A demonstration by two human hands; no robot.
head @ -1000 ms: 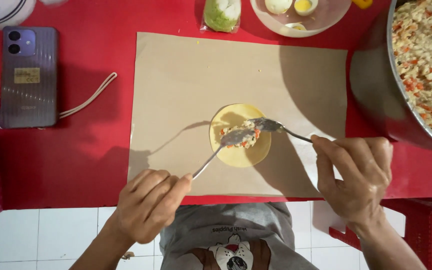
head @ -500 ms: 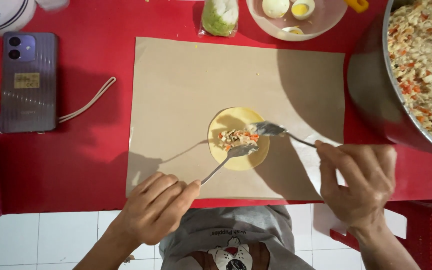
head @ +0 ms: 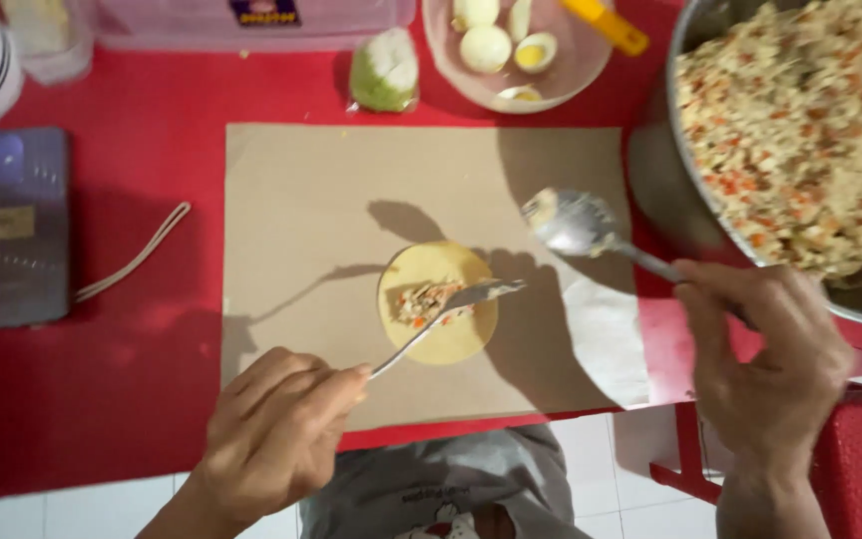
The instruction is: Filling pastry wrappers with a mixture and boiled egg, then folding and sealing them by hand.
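Pinched between thumb and fingers, the fork (head: 446, 314) sits in the left hand (head: 276, 434) near the front edge of the table, its handle rising toward the middle of the brown paper sheet (head: 301, 220) and its tines lying on the small heap of filling (head: 426, 299). That filling rests on the round yellow wrapper (head: 438, 302), which lies flat near the centre of the sheet, slightly toward its front edge. The right hand (head: 770, 369) is closed around the handle of the spoon (head: 571, 222), held in the air above the right part of the sheet, bowl up, with a few scraps clinging to it.

Just beyond the spoon, at the right edge of the table, stands the big metal pot (head: 670, 190) full of the same chopped mix. At the back edge sit a clear bowl (head: 511, 95) of halved eggs and a small green-and-white bag (head: 383, 72); a phone (head: 7, 230) lies near the left edge.

Risks, as I judge them: the tines could tear the thin wrapper if pressed or dragged, since nothing pins it down. Scraps could drop from the raised spoon onto the paper. The pot looks to overhang the table's right edge, so a knock from the right hand could tip it
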